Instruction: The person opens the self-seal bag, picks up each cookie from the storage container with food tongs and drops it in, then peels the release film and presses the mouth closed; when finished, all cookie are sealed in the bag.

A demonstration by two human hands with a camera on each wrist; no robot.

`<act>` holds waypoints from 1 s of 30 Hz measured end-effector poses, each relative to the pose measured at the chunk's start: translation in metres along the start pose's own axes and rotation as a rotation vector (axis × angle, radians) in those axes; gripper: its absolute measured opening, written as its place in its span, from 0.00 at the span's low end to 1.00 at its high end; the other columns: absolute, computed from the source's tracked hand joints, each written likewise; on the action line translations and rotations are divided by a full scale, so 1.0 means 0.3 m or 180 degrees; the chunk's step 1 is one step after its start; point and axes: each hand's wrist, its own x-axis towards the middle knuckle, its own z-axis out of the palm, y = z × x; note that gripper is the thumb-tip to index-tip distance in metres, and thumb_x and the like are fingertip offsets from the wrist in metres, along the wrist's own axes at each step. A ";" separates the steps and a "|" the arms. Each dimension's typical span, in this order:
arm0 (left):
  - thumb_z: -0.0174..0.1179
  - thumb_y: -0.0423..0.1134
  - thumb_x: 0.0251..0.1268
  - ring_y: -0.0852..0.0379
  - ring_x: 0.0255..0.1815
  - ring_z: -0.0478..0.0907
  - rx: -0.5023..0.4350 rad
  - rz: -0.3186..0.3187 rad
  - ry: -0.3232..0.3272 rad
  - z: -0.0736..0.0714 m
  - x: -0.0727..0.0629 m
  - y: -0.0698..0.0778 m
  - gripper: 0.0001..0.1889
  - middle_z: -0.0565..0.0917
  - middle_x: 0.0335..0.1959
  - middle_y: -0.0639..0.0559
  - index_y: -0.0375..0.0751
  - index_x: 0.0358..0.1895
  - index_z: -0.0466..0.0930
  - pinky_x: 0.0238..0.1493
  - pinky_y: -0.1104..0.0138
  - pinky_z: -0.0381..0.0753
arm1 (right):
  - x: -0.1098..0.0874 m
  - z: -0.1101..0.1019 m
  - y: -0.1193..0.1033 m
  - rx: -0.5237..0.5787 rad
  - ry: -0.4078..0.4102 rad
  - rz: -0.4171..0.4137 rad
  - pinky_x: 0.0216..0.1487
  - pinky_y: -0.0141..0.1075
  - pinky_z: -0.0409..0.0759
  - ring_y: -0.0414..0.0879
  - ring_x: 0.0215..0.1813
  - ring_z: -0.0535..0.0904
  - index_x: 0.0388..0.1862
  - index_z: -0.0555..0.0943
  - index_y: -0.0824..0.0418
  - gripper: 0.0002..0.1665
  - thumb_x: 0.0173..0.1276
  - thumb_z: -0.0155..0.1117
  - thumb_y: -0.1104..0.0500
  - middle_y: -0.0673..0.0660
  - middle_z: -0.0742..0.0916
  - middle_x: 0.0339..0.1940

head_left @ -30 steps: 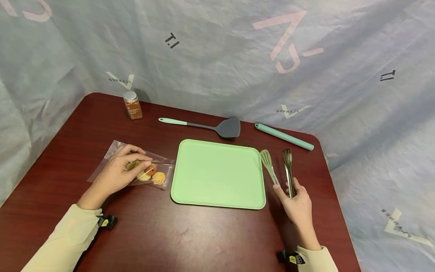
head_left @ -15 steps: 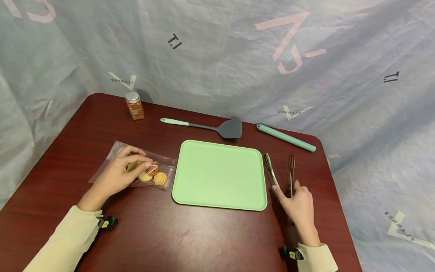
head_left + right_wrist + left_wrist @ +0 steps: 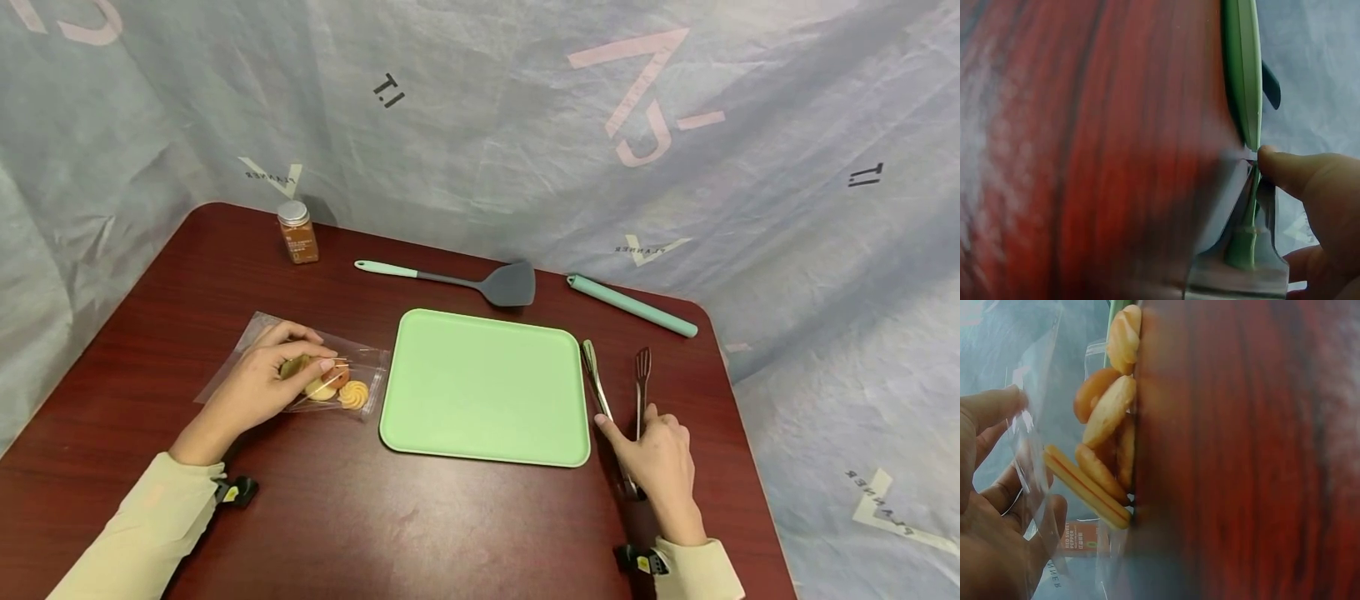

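The left hand (image 3: 262, 375) pinches the film of a bag (image 3: 372, 360) of biscuits (image 3: 354, 395), left of a green tray (image 3: 483, 387). The right hand (image 3: 663, 458) holds tongs (image 3: 642, 375), arms spread, on the tray's right. The glossy dark-red table (image 3: 420, 533) carries a jar (image 3: 298, 235), spatula (image 3: 507, 285) and teal stick (image 3: 633, 306) along its far side. Behind hangs creased, printed grey cloth (image 3: 465, 125).

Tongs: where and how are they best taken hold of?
I'd take the tongs around mid-length, from above on the near side, squeezing both outer sides inward: they spread in a V, open end pointing away and narrowing toward the near end.
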 end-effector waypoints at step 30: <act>0.68 0.35 0.69 0.45 0.54 0.71 -0.0021 -0.0041 -0.0628 -0.010 0.066 0.019 0.09 0.81 0.50 0.47 0.38 0.49 0.89 0.51 0.49 0.67 | 0.203 -0.037 -0.539 0.1036 -0.0957 -0.2162 0.65 0.53 0.69 0.54 0.68 0.72 0.69 0.78 0.59 0.32 0.75 0.64 0.42 0.57 0.78 0.68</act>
